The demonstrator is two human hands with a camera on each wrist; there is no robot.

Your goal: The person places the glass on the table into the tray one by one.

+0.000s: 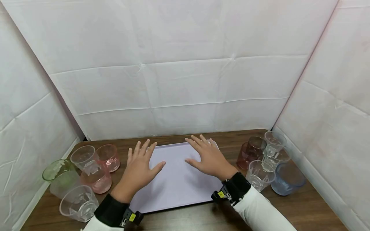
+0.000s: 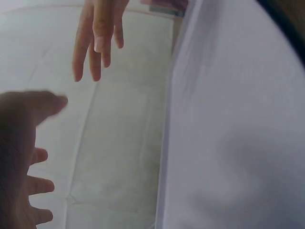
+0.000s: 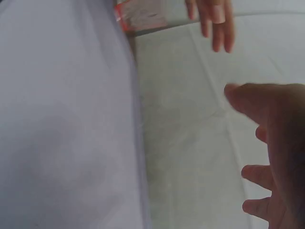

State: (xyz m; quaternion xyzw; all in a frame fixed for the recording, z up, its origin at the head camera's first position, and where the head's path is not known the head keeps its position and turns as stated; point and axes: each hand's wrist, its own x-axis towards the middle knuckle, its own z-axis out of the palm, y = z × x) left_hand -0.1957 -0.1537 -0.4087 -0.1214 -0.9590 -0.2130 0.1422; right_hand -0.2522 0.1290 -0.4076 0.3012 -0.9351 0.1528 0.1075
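Observation:
Both hands hover over a pale lavender tray that lies in the middle of the wooden table. My left hand is above the tray's left side, fingers spread and thumb pointing inward, holding nothing. Over the right side, my right hand mirrors it with outstretched fingers and nothing in its grasp. In the left wrist view the left thumb stands apart from the fingers, with the tray surface beside it. The right wrist view shows the right thumb and fingertips likewise apart, the tray alongside.
At left stand a green glass, pink glasses and clear glasses. At right are a dark reddish glass, several clear glasses and a blue glass. White cloth walls enclose the table.

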